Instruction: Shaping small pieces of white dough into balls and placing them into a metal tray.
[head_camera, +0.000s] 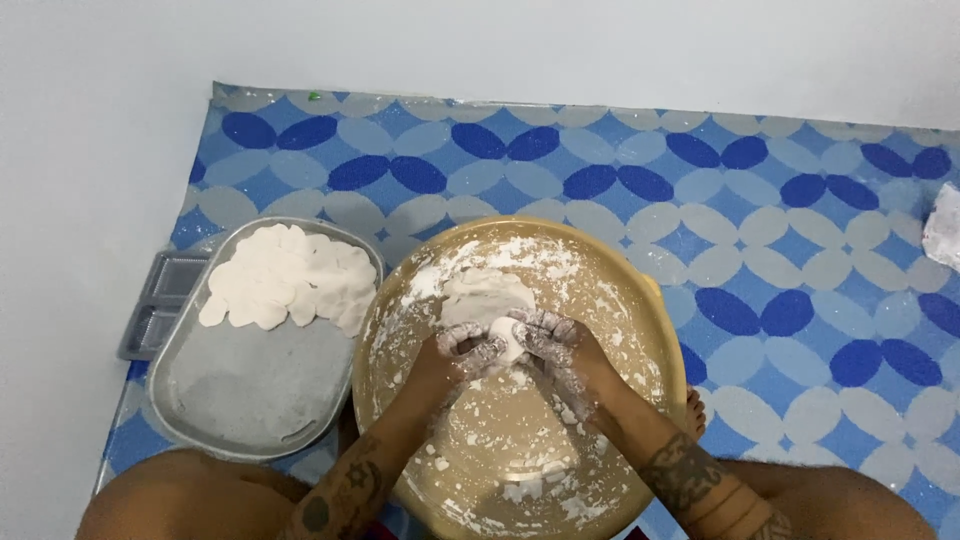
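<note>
A wide tan bowl dusted with white flour sits between my knees on a patterned mat. A flat mass of white dough lies in its far half. Both hands are inside the bowl, coated in flour. My left hand and my right hand are pressed together around a small white dough piece, fingers curled on it. The piece sits just at the near edge of the dough mass.
A grey oval metal tray lies left of the bowl, with several flat round dough discs overlapping at its far end. A grey sectioned tray pokes out beneath it. Crumpled clear plastic lies at the right edge. Blue patterned mat covers the floor.
</note>
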